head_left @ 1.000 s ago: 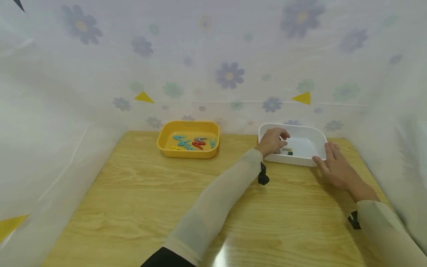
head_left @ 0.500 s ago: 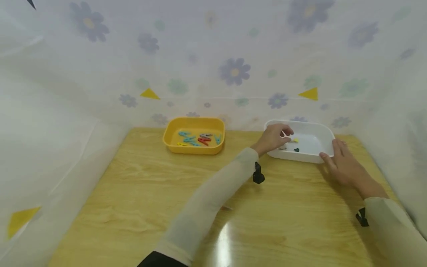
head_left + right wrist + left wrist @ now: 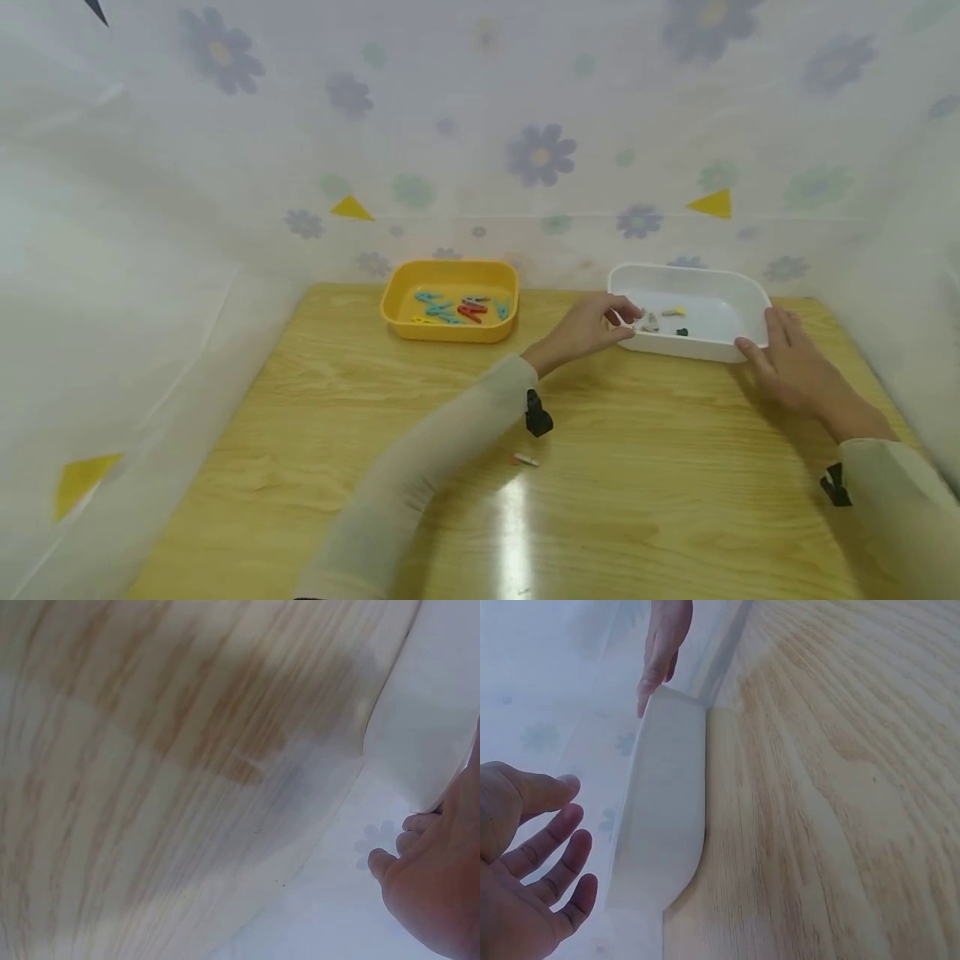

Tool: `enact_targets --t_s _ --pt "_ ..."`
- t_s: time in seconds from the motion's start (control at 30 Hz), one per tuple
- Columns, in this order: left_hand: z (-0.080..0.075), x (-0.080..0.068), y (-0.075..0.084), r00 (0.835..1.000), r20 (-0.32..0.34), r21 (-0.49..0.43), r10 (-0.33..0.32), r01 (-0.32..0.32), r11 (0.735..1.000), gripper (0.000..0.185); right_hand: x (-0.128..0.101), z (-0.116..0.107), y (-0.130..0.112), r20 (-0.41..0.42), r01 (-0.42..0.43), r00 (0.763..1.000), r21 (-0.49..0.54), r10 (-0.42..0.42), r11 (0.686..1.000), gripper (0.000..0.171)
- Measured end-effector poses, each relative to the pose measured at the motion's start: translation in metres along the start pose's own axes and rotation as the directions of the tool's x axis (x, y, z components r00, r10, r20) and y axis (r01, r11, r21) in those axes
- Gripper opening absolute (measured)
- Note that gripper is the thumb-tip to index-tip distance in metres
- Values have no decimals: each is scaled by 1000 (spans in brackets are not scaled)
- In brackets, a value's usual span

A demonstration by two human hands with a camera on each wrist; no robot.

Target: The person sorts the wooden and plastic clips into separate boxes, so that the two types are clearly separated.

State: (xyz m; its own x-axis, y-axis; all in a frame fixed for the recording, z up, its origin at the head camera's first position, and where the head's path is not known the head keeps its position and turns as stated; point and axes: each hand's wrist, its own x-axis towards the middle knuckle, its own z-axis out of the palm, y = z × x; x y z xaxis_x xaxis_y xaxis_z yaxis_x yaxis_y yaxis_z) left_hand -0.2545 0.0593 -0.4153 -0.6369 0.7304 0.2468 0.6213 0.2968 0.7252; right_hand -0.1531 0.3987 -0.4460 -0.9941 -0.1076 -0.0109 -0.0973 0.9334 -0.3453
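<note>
My left hand is at the left end of the white tray, over its near rim. Thumb and fingers are loosely bent and apart, and nothing shows between them in the left wrist view. Small mini clothespins lie inside beside the fingertips, with a yellow-tipped one and a dark green piece further right. My right hand holds the tray's near right corner, thumb on the near side and fingers along the right end. The right fingertips are partly hidden in the right wrist view.
A yellow tray with several blue, red, grey and yellow clothespins stands at the back left. One small clothespin lies on the wooden table near the middle. Flowered white sheeting closes off the back and sides.
My left hand has drawn back from inside the white tray toward its left end, uncovering more small clothespins. The clothespin on the table has come out from behind the sleeve. The right hand stays put.
</note>
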Motion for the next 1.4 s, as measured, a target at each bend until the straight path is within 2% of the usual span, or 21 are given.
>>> enact_targets --t_s 0.13,0.23,0.43,0.6,0.87,1.13,1.4 --pt "-7 -18 0 1000 14 -40 25 -25 999 22 -4 0 3 6 -5 1000 10 5 1000 80" --pt "-11 -33 -3 1000 23 -60 19 -17 998 23 -7 1 5 10 -6 1000 14 6 1000 80" --pt "-19 -66 -10 1000 4 -86 -17 17 996 23 -5 1 8 5 8 1000 12 -9 1000 80" --pt "-25 -96 -14 999 16 -138 -35 36 990 24 -3 1 6 7 22 1000 26 -22 999 80" --pt "-37 -141 -11 996 -22 -120 -89 86 989 22 3 -3 0 1 11 1000 10 -11 1000 80" --pt "-36 -184 -16 993 -5 -128 -115 114 985 22 3 -3 -1 8 4 1000 5 -4 1000 81" --pt "-27 -214 -18 994 18 -135 -109 110 985 21 2 -3 0 6 10 1000 2 -10 1000 80"
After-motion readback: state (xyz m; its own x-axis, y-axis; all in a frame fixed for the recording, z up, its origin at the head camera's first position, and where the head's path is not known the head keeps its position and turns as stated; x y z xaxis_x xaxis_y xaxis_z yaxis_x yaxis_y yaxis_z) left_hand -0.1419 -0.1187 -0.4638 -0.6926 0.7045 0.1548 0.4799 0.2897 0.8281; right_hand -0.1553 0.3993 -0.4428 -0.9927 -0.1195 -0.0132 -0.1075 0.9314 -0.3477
